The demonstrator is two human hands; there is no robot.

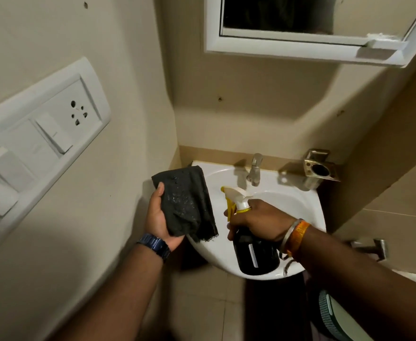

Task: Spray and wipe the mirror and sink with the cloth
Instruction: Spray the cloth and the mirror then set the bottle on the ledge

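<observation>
Head view, looking down: two bare hands are working over one white sink (307, 212) at centre frame. The left hand (161, 215), wearing one dark watch (154, 243), is holding one dark cloth (189, 200) flecked with droplets, thumb pressing on top, just above the sink's left rim. The right hand (258, 217), wearing two bangles (294, 236), is wrapping its fingers round one dark spray bottle (253, 254) with a white-and-yellow nozzle pointing toward the cloth. One tap (255, 169) is standing behind. One white-framed mirror (293, 13) is hanging at the upper right. One switch panel (37, 136) is sitting on the left wall.
</observation>
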